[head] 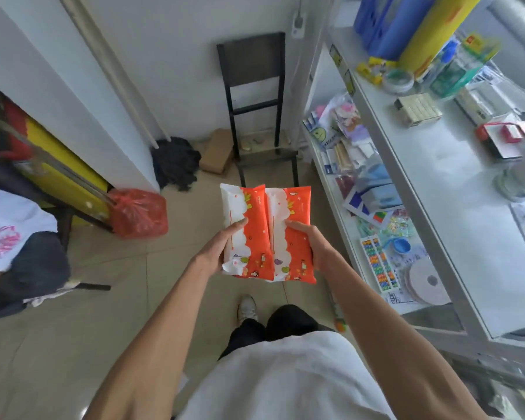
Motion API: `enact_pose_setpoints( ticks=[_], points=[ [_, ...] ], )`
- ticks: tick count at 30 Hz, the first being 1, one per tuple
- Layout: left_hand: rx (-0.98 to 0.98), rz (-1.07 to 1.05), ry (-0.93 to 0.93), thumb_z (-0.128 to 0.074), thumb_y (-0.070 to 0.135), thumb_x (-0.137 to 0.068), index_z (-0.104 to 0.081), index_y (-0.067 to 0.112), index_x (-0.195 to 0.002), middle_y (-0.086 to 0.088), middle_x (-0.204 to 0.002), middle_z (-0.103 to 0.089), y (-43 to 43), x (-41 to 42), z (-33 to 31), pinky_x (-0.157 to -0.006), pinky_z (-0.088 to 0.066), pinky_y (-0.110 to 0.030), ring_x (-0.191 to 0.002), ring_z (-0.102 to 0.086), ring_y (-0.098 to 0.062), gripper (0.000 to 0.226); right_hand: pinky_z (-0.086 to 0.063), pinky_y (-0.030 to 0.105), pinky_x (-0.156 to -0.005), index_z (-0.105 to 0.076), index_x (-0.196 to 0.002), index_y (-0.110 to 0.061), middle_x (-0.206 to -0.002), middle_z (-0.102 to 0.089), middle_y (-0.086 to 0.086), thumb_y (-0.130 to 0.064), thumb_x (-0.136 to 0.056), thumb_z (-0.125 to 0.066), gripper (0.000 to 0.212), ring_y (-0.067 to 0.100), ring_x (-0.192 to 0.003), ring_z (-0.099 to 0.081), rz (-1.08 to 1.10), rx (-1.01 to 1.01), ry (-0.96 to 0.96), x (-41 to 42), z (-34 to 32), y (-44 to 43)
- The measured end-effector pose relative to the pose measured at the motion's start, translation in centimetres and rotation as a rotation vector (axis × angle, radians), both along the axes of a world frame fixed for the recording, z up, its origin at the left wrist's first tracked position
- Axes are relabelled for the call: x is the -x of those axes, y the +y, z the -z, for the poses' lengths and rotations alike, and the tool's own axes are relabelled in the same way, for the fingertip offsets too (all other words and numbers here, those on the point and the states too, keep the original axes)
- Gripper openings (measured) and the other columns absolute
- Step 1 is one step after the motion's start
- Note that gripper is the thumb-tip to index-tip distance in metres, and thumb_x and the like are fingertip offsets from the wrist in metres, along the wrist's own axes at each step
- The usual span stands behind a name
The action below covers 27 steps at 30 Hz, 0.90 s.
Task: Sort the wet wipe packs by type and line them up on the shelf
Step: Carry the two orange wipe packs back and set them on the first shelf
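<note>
**Two Wipe Packs Held in Front of the Shelf**

We hold two orange-and-white wet wipe packs side by side in the middle of the frame, above the tiled floor. Their long edges touch and their printed faces point up at the camera.

The left hand (219, 250) grips the left pack (252, 219) near its lower end. The thumb lies across the white part of the top face. The other fingers run under the pack, so we cannot tell how they lie.

The right hand (315, 244) grips the right pack (297, 201) in the same manner, with the thumb on top and the remaining fingers hidden beneath.

Neither pack rests on the shelf (455, 189). The shelf fills the right side of the frame, and its levels carry small packaged goods. The right pack is the closer of the two to it but stays apart from it.

At the top centre of the frame a black chair (252, 71) stands against the wall. A dark cloth heap (176, 165) lies on the floor just left of the chair, and a red plastic bag (137, 213) sits on the floor left of the packs.
</note>
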<state>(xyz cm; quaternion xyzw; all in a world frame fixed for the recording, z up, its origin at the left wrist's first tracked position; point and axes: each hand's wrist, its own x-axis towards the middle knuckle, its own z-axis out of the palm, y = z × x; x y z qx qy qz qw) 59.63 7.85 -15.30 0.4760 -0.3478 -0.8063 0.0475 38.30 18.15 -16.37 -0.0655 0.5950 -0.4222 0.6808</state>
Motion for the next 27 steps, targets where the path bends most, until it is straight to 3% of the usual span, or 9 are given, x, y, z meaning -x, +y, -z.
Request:
enact_pose_setpoints(
  ticks=[4, 9, 12, 18, 22, 25, 27],
  points=[
    [0.003, 0.081, 0.005, -0.057, 0.049, -0.096, -0.059, 0.021, -0.131, -0.007, -0.113, -0.078, -4.3, 3.8, 0.0, -0.072, -0.061, -0.036, -0.097, -0.076, -0.025, 0.044, -0.062, 0.035, -0.066, -0.056, -0.129, -0.013, -0.101, -0.073, 0.009, -0.032, -0.095, -0.065, 0.040, 0.023, -0.083, -0.075, 0.085, 0.020, 0.006, 3.0, 0.6, -2.4],
    [0.038, 0.205, 0.007, -0.058, 0.044, -0.098, -0.061, 0.021, -0.125, -0.006, -0.105, -0.079, -8.7, 11.8, -0.8, -0.071, -0.062, -0.036, -0.091, -0.078, -0.023, 0.036, -0.061, 0.032, -0.058, -0.059, -0.119, -0.016, -0.087, -0.079, 0.004, -0.032, -0.097, -0.063, 0.028, 0.019, -0.072, -0.078, 0.265, 0.037, 0.000, 9.4, 0.7, -3.9],
    [0.071, 0.306, 0.017, -0.058, 0.042, -0.098, -0.061, 0.021, -0.124, -0.005, -0.104, -0.080, -10.4, 17.6, -1.8, -0.073, -0.061, -0.036, -0.092, -0.078, -0.023, 0.034, -0.062, 0.035, -0.062, -0.059, -0.127, -0.013, -0.094, -0.078, 0.008, -0.033, -0.093, -0.068, 0.040, 0.023, -0.077, -0.077, 0.377, 0.063, 0.000, 13.6, 0.4, -4.0],
    [0.111, 0.542, 0.060, -0.062, 0.041, -0.095, -0.057, 0.017, -0.135, -0.014, -0.121, -0.074, -11.8, 30.7, -3.4, -0.097, -0.056, -0.050, -0.112, -0.070, -0.034, 0.047, -0.062, 0.042, -0.073, -0.062, -0.131, -0.010, -0.099, -0.076, 0.012, -0.038, -0.078, -0.077, 0.061, 0.028, -0.081, -0.074, 0.646, 0.118, 0.066, 21.5, -0.7, -2.0],
    [0.153, 0.710, 0.111, -0.057, 0.038, -0.100, -0.055, 0.018, -0.137, -0.011, -0.118, -0.075, -10.6, 39.0, -4.3, -0.080, -0.061, -0.038, -0.105, -0.074, -0.028, 0.043, -0.063, 0.048, -0.079, -0.058, -0.133, -0.011, -0.117, -0.071, 0.023, -0.043, -0.084, -0.073, 0.061, 0.035, -0.092, -0.074, 0.815, 0.185, 0.171, 26.4, -0.9, 0.2],
    [0.158, 0.811, 0.150, -0.061, 0.041, -0.097, -0.052, 0.018, -0.141, -0.012, -0.127, -0.071, -9.5, 44.4, -3.6, -0.089, -0.060, -0.043, -0.114, -0.070, -0.030, 0.051, -0.061, 0.056, -0.086, -0.058, -0.127, -0.013, -0.117, -0.071, 0.024, -0.054, -0.083, -0.074, 0.062, 0.040, -0.096, -0.074, 0.946, 0.182, 0.319, 29.1, -1.2, 1.7],
    [0.148, 0.862, 0.160, -0.065, 0.043, -0.094, -0.049, 0.018, -0.143, -0.013, -0.129, -0.070, -8.8, 47.5, -2.8, -0.097, -0.056, -0.048, -0.118, -0.068, -0.033, 0.058, -0.062, 0.054, -0.085, -0.060, -0.120, -0.018, -0.110, -0.075, 0.016, -0.058, -0.086, -0.072, 0.054, 0.037, -0.095, -0.076, 1.013, 0.126, 0.380, 30.7, -1.1, 2.6]
  ],
)
